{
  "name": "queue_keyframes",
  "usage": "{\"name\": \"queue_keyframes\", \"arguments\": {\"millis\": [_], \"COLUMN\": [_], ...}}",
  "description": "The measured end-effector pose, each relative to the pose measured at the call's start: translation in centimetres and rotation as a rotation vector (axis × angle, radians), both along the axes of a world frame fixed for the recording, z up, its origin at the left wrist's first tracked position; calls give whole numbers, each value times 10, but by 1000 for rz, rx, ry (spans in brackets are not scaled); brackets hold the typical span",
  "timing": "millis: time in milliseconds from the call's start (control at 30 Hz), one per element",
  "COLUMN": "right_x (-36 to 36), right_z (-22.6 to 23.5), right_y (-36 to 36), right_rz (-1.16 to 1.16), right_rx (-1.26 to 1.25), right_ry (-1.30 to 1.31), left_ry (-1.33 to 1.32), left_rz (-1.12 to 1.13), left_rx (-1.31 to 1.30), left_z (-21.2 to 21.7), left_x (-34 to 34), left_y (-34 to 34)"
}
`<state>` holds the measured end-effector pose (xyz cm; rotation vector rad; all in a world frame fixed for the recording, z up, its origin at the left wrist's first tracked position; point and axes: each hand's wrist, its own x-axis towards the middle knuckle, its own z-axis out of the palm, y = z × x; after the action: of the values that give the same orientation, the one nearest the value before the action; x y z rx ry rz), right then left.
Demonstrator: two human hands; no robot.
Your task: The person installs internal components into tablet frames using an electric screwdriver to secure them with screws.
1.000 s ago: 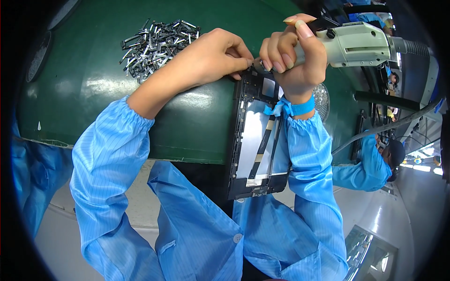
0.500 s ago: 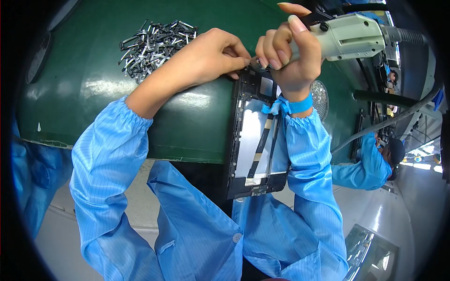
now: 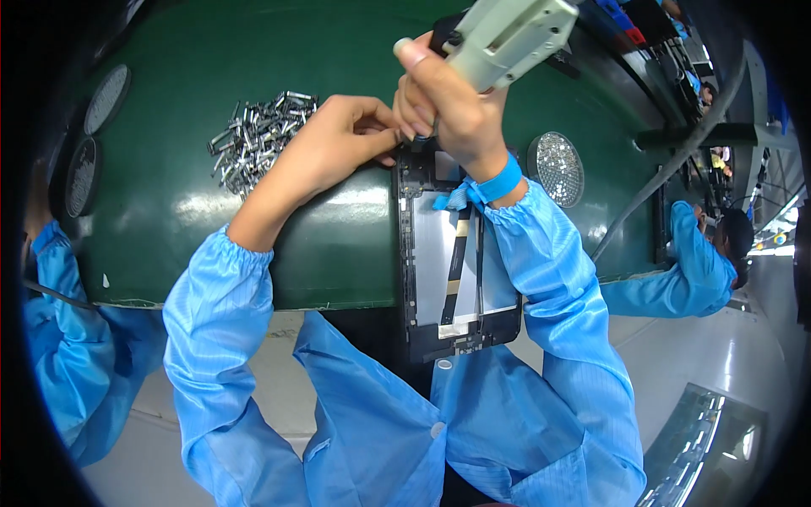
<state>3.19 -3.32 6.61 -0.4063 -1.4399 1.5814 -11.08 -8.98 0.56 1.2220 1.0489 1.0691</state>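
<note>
My right hand (image 3: 452,110) is wrapped round a pale green electric screwdriver (image 3: 511,42), its lower end over the upper edge of a tablet-like device (image 3: 432,253). That device has a black frame, a silvery inner plate and dark flat ribbon cables, and it reaches over the table's near edge toward my lap. At its upper left corner, the thumb and fingers of my left hand (image 3: 342,139) are pinched together; whatever they hold is hidden. To the left of that hand lies a pile of small black and silver parts (image 3: 262,135).
A round dish of small shiny pieces (image 3: 556,169) stands right of my right wrist on the green table (image 3: 338,253). Two more round dishes (image 3: 107,99) sit at the far left. A grey cable (image 3: 650,190) hangs at the right. Blue-sleeved people (image 3: 688,270) sit on both sides.
My right hand and the screwdriver have shifted left, and the screwdriver's body now tilts more steeply upward. My left hand stays pinched at the device's corner. The whole view has moved slightly.
</note>
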Motion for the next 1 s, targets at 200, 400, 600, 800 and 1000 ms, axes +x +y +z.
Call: {"name": "queue_keyframes", "arguments": {"millis": [200, 400, 600, 800, 1000], "right_x": [3, -2, 9, 22, 98], "right_z": [4, 10, 7, 35, 37], "right_y": [-3, -5, 1, 7, 45], "right_rz": [-72, -79, -72, -175, -285], "right_rx": [83, 21, -2, 74, 3], "right_ry": [-85, -21, -100, -165, 28], "left_ry": [93, 237, 783, 1126, 1049], "left_rz": [-82, -57, 372, 161, 225], "left_rx": [-47, 10, 444, 519, 462], "left_z": [7, 16, 45, 20, 32], "left_x": [-1, -5, 47, 127, 93], "left_y": [-1, -7, -106, -200, -136]}}
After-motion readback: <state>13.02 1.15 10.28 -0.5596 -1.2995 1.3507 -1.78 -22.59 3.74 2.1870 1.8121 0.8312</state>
